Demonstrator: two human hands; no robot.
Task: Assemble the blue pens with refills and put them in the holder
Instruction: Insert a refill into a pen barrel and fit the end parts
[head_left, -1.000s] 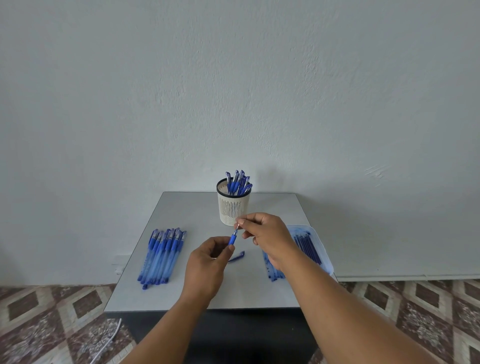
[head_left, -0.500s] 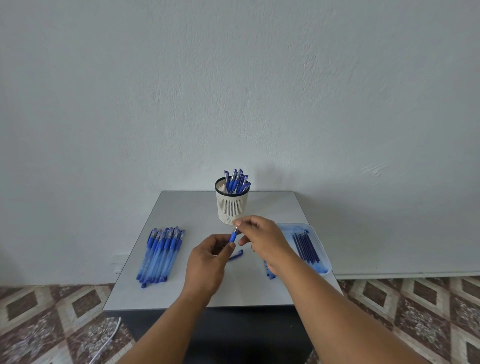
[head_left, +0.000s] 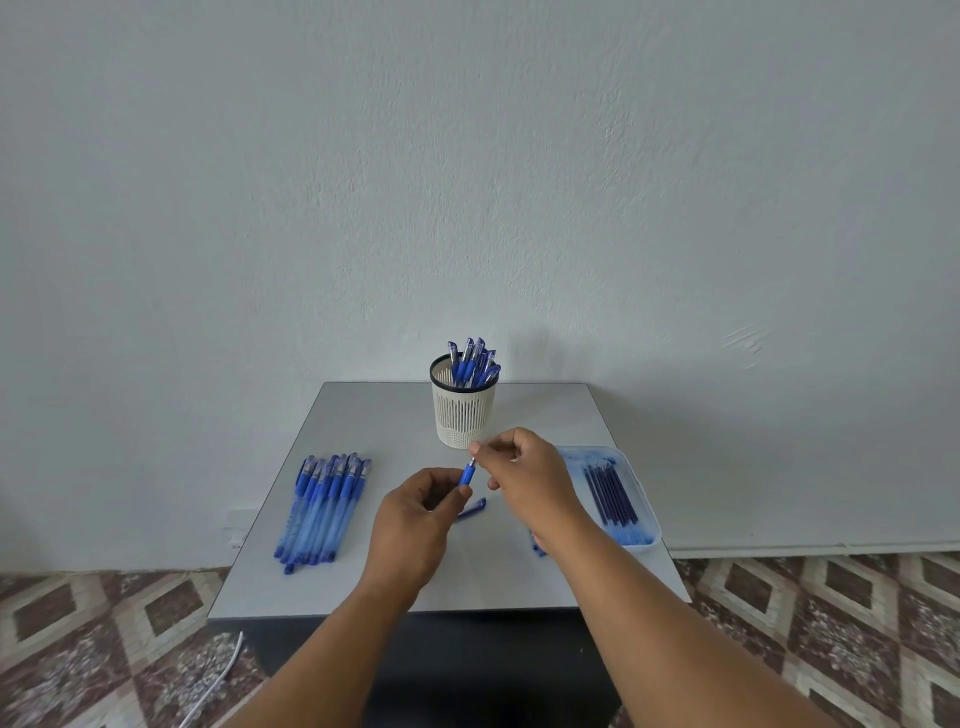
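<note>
My left hand (head_left: 410, 525) grips a blue pen (head_left: 466, 475) above the middle of the grey table (head_left: 363, 415), its grip end pointing up and away. My right hand (head_left: 524, 470) pinches the pen's metal tip between thumb and forefinger. A white slotted holder (head_left: 462, 410) with several capped blue pens stands just behind the hands. A row of several blue pens (head_left: 324, 506) lies on the table's left. A pale tray (head_left: 641, 499) on the right holds several dark blue refills (head_left: 610, 493). A loose blue cap (head_left: 472, 508) lies on the table under the hands.
A blue piece (head_left: 537, 548) shows beside my right forearm, mostly hidden. The table stands against a plain wall. Patterned floor tiles lie on both sides, with a white cable (head_left: 218, 675) on the floor at the lower left.
Both hands stay on the pen at the table's middle. My right hand's fingers have shifted slightly on the tip; the view has tilted a little.
</note>
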